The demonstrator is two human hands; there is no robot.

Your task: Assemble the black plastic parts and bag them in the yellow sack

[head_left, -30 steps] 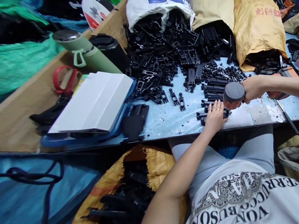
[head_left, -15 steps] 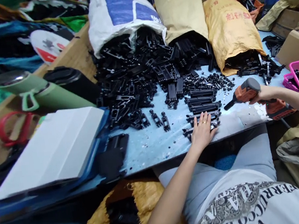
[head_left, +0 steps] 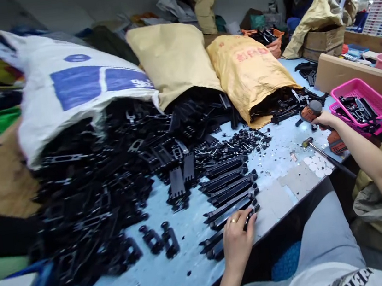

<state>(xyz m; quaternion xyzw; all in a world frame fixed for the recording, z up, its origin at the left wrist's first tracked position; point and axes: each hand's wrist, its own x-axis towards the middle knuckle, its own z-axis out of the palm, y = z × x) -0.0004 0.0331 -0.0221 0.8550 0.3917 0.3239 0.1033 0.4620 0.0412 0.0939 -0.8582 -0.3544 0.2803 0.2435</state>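
Observation:
My left hand (head_left: 236,239) is closed on one end of a long black plastic part (head_left: 215,250), the nearest in a row of similar black parts (head_left: 231,186) laid side by side. Further right, my right hand (head_left: 326,119) grips the handle of an orange and black cordless drill (head_left: 309,111), its nose pointing left over the table. Beside the drill lies a hammer (head_left: 328,156), its head toward the table's middle. Small black pieces (head_left: 236,143) are heaped beyond the row. Two short black fittings (head_left: 169,239) sit to the left of my left hand.
White, tan and yellow sacks (head_left: 174,61) spill black parts along the back. A large pile of black parts (head_left: 91,211) covers the left. Pink baskets (head_left: 362,94) with parts stand right, before a cardboard panel (head_left: 352,72). The table's front edge runs by my legs.
My view has turned to the right. My left hand has gone from lying flat across the row to closing on the nearest part. The drill stays in my right hand, and the hammer now shows.

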